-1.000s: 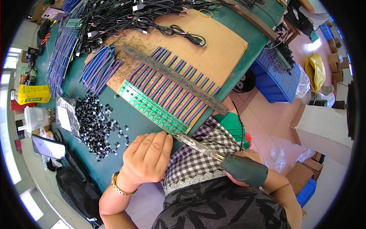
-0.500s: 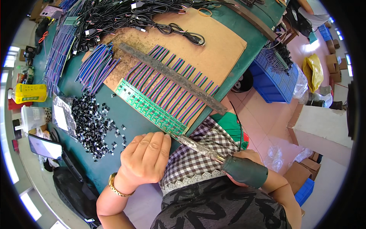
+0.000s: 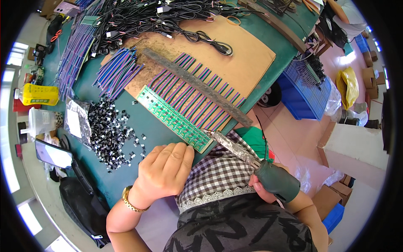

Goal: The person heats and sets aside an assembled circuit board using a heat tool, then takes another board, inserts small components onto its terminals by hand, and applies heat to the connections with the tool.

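My right hand [image 3: 264, 192] grips a soldering iron [image 3: 237, 150] by its dark green handle. The iron's tip points at the right end of a long green circuit board [image 3: 172, 118], by the edge where the wires meet it. My left hand [image 3: 166, 170] is closed with its knuckles up, at the board's near edge; whatever its fingers hold is hidden. Multicoloured wires [image 3: 201, 107] fan out in a row from the board's far edge. A dark, worn bar [image 3: 197, 86] lies across these wires, and a brown cardboard sheet [image 3: 247, 59] is under them.
Small black connectors [image 3: 109, 138] are heaped left of the board, beside a plastic bag [image 3: 77, 122]. Bundled wires [image 3: 117, 73] and black cables [image 3: 138, 25] lie further back. A phone [image 3: 53, 154] stands at left. A blue crate [image 3: 300, 98] is to the right.
The soldering iron's tip has moved from the board's near right corner to its wire side. My left hand stays closed in about the same place. The view has shifted slightly.
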The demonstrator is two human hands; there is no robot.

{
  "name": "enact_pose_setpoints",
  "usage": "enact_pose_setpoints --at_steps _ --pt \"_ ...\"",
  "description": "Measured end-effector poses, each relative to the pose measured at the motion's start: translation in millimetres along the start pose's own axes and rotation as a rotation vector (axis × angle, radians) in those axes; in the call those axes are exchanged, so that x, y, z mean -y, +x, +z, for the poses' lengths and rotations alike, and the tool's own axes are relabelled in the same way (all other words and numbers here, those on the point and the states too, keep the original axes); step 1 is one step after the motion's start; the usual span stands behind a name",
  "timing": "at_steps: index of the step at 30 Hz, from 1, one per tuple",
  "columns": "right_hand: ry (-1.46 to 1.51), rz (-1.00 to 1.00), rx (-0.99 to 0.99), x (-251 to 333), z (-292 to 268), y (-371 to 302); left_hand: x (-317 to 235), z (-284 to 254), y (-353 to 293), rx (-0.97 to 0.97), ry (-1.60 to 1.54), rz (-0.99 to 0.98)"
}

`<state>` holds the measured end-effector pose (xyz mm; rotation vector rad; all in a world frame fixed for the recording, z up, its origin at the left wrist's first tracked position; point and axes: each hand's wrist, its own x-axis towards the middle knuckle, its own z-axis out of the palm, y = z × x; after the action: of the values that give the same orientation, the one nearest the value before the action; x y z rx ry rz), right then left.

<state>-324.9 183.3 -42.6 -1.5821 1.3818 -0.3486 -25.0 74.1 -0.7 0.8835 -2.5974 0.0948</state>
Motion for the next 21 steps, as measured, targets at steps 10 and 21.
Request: enact_pose_setpoints --at_steps 10,21 --pt "-0.045 -0.261 -0.161 -1 5 9 25 -44 -4 0.138 -0.073 -0.777" --pt "-0.069 -0.128 0.016 13 -5 20 20 -25 -6 -0.004 -0.147 -0.642"
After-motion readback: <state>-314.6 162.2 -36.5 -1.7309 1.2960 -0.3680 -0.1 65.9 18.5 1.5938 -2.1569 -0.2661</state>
